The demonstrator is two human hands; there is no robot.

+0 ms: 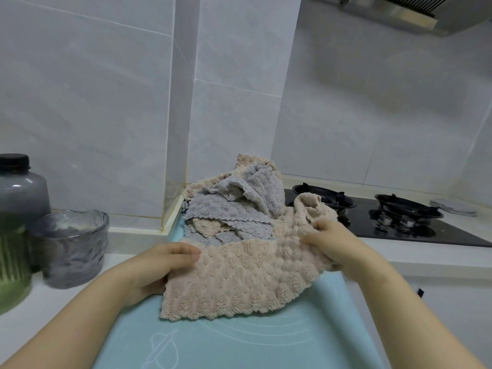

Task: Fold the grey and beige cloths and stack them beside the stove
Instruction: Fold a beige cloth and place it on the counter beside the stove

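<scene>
A fluffy beige cloth [239,278] lies spread over the near part of a light blue mat [239,342]. My left hand [157,267] grips its left edge, thumb on top and fingers underneath. My right hand [335,243] pinches its bunched right edge. Behind it, a crumpled pile of grey cloths [234,206] mixed with other beige cloths [253,162] leans against the tiled wall corner, left of the black gas stove [399,217].
A dark-capped jar [16,222] and a ribbed glass bowl [72,249] stand on the white counter at the left. A folded grey cloth [452,206] lies beyond the stove's right burner. A range hood [399,12] hangs at top right.
</scene>
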